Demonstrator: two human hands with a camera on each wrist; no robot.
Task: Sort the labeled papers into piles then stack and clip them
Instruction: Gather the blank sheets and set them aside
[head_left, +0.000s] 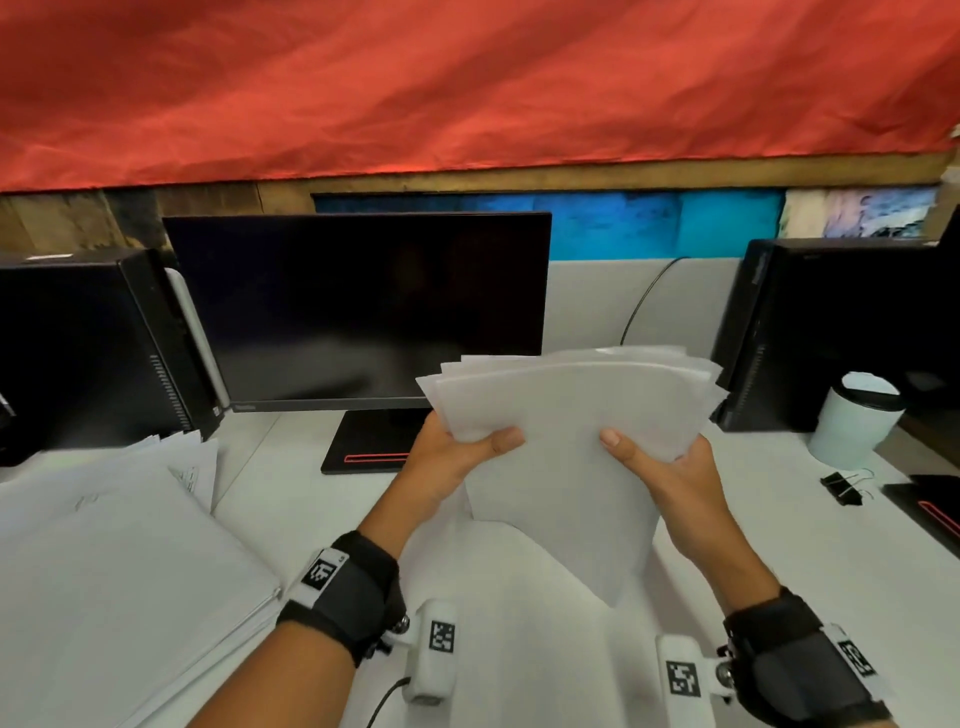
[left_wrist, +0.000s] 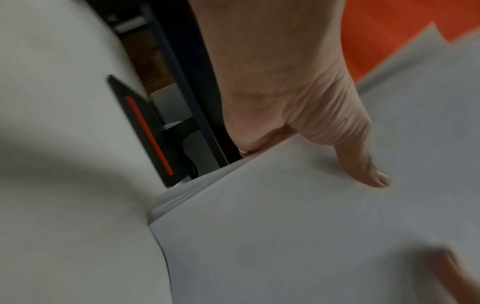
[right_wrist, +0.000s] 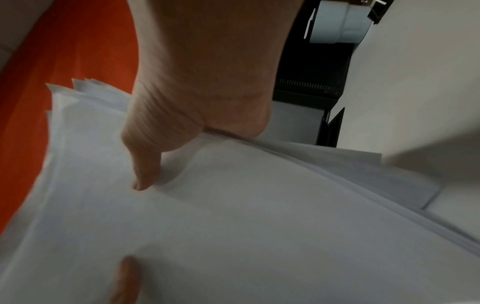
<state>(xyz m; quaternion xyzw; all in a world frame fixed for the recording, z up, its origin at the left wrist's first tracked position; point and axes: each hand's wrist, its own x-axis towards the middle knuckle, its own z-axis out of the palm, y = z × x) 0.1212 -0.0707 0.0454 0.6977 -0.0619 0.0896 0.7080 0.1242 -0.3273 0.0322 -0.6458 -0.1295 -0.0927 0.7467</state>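
Both hands hold a loose sheaf of white papers (head_left: 566, 431) upright above the desk, its top edges fanned and uneven. My left hand (head_left: 457, 447) grips the sheaf's left side, thumb on the front sheet and fingers hidden behind. My right hand (head_left: 660, 462) grips the right side the same way. The left wrist view shows the thumb (left_wrist: 363, 164) pressed on the paper sheaf (left_wrist: 311, 236). In the right wrist view the thumb (right_wrist: 145, 168) pinches the sheaf (right_wrist: 233, 226). A black binder clip (head_left: 844, 487) lies on the desk to the right.
A thick pile of white papers (head_left: 119, 561) lies at the left of the desk. A dark monitor (head_left: 358, 306) stands behind the sheaf on a red-striped base (head_left: 369, 447). Black computer cases (head_left: 88, 343) flank it. A white cup (head_left: 857, 415) stands at the right.
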